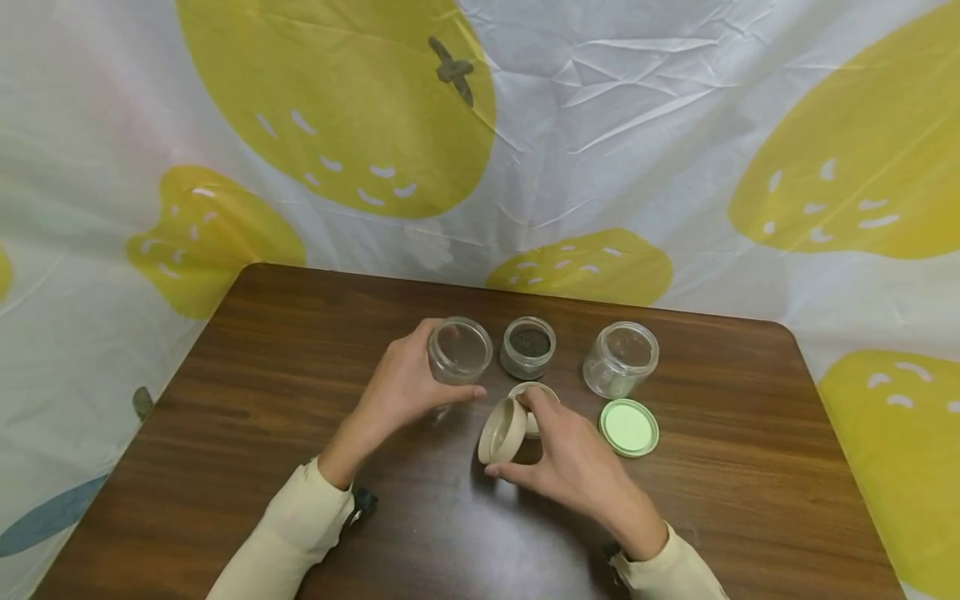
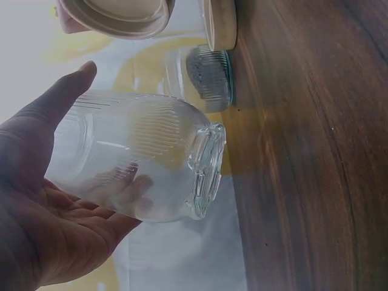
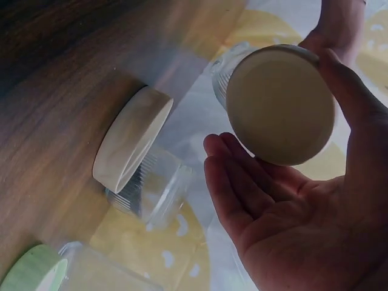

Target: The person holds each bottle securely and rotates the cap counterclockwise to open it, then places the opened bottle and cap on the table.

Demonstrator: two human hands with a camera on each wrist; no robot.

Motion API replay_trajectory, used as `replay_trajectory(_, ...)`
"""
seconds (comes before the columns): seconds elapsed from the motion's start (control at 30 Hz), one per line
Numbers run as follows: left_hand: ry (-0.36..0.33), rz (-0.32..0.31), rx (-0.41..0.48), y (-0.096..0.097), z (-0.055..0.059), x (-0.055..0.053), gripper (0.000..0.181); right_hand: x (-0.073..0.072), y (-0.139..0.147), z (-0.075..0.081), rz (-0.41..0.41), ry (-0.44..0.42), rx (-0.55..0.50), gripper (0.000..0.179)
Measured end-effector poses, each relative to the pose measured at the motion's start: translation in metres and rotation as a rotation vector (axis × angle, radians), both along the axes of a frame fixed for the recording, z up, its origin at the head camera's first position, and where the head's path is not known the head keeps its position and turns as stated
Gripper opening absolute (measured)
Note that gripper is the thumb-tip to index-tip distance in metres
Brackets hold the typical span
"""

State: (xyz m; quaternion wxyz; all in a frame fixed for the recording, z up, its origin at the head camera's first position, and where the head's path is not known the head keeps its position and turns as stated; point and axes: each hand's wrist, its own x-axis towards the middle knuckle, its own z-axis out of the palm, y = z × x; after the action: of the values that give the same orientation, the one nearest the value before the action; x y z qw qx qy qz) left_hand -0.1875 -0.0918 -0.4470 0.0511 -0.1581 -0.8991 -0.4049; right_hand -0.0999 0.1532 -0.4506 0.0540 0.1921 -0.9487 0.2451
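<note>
My left hand [image 1: 401, 379] curves round a clear glass jar [image 1: 460, 350], thumb on the near side and fingers behind. The left wrist view shows this jar's ribbed wall [image 2: 145, 139] and thick base; whether it touches the table I cannot tell. My right hand [image 1: 581, 458] holds a beige lid [image 1: 502, 432] on edge between thumb and fingers, hollow side turned toward the left hand. In the right wrist view the lid's flat top [image 3: 282, 106] faces the camera. Just behind that hand, a second beige lid [image 1: 551, 398] lies on the table, partly hidden by its fingers.
Beyond the lids stands a small glass jar [image 1: 528, 348] of dark granules. To its right are a larger clear jar [image 1: 621, 360] and, nearer, a pale green lid [image 1: 629, 427]. The wooden table [image 1: 750, 467] meets a lemon-print cloth [image 1: 525, 183] at the back.
</note>
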Motion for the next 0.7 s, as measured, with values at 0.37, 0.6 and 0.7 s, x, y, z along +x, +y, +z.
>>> replay_trajectory(0.37, -0.037, 0.058, 0.028, -0.002, -0.002, -0.008, 0.093, -0.006, -0.005, -0.004, -0.023, -0.025, -0.005, 0.080)
replay_trajectory(0.6, -0.045, 0.079, 0.033, -0.004, -0.004, -0.016, 0.093, -0.010, -0.008, -0.006, -0.025, 0.001, 0.001, 0.083)
replay_trajectory(0.7, -0.055, 0.084, 0.046, -0.004, -0.005, -0.019, 0.093, -0.013, -0.010, -0.007, -0.022, 0.018, -0.006, 0.083)
